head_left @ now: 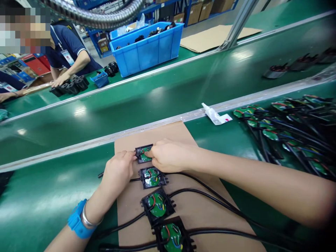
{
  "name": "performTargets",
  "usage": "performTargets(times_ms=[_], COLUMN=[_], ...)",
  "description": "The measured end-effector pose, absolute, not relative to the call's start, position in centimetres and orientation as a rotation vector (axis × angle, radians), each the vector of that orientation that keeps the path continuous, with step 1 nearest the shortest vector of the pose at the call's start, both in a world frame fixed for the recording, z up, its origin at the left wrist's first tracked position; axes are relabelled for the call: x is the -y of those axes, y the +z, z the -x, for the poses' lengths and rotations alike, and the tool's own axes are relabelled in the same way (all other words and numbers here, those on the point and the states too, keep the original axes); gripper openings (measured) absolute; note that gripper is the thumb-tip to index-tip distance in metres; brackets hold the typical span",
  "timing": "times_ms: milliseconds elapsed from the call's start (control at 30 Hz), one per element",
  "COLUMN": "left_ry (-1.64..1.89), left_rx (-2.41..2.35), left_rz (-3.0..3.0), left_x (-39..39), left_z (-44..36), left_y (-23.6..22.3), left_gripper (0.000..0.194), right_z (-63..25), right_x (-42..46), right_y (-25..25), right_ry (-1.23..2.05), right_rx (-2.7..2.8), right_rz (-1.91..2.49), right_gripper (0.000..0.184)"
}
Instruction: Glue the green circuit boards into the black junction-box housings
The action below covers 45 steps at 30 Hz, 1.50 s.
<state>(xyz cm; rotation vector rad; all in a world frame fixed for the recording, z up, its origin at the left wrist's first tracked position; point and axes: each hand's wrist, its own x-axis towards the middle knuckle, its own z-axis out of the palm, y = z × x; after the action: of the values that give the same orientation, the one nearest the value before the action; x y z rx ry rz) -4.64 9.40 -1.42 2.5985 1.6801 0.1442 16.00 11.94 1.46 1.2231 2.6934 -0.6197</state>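
Observation:
At the far end of a row lies a black plastic housing (139, 160) with a round green circuit board (144, 154) and coloured wires inside. My left hand (121, 168) has its fingers closed on the housing's left edge, where a black cable (100, 174) comes out. From the right, my right hand (168, 154) is curled over the other end, a fingertip pressing on the board; its grip is partly hidden. Closer to me sit three similar housings with boards: one (153, 177) just below my hands, a tilted one (157, 205) and the nearest (172, 236).
The housings lie on brown cardboard (131, 138) over a green bench. Several cabled circuit boards (288, 129) are heaped at right, near a white tube (214, 114). Beyond the conveyor (157, 94) stand a blue bin (149, 50) and a co-worker (72, 49) handling black parts.

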Motion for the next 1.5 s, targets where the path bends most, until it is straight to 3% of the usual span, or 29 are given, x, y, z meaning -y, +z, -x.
performTargets(times_ms=[333, 467, 633, 900, 1033, 1133, 1300, 1500], left_ry=[-0.314, -0.275, -0.021, -0.085, 0.167, 0.46, 0.477, 0.47], left_rx=[-1.622, -1.613, -1.592, -1.466, -1.465, -1.312, -1.085, -1.09], left_rz=[-2.902, -2.953, -2.969, -2.855, -2.781, -2.694, -2.67, -2.642], left_x=[-9.1, -9.0, -8.0, -8.9, -9.3, -9.4, -9.8, -9.8], left_z=[2.2, 3.3, 4.4, 4.2, 4.6, 4.2, 3.7, 3.6], left_y=[-0.9, -1.3, -2.8, -2.0, -0.8, -1.2, -2.9, -3.3], left_gripper=[0.024, 0.024, 0.049, 0.052, 0.042, 0.028, 0.019, 0.02], right_z=[-15.8, -15.4, -15.1, -16.8, -18.1, -18.4, -18.2, -18.5], right_x=[-11.8, -11.5, -11.2, -12.3, -12.2, -11.3, -10.5, -11.7], right_y=[2.0, 1.8, 1.8, 1.7, 1.4, 1.1, 0.9, 0.6], right_ry=[-0.658, -0.62, -0.616, -0.822, -1.012, -0.978, -0.794, -1.0], right_rx=[-2.676, -2.689, -2.681, -2.701, -2.774, -2.794, -2.784, -2.646], right_rz=[-1.253, -1.28, -1.303, -1.203, -1.258, -1.404, -1.512, -1.401], right_gripper=[0.033, 0.028, 0.028, 0.039, 0.051, 0.035, 0.013, 0.026])
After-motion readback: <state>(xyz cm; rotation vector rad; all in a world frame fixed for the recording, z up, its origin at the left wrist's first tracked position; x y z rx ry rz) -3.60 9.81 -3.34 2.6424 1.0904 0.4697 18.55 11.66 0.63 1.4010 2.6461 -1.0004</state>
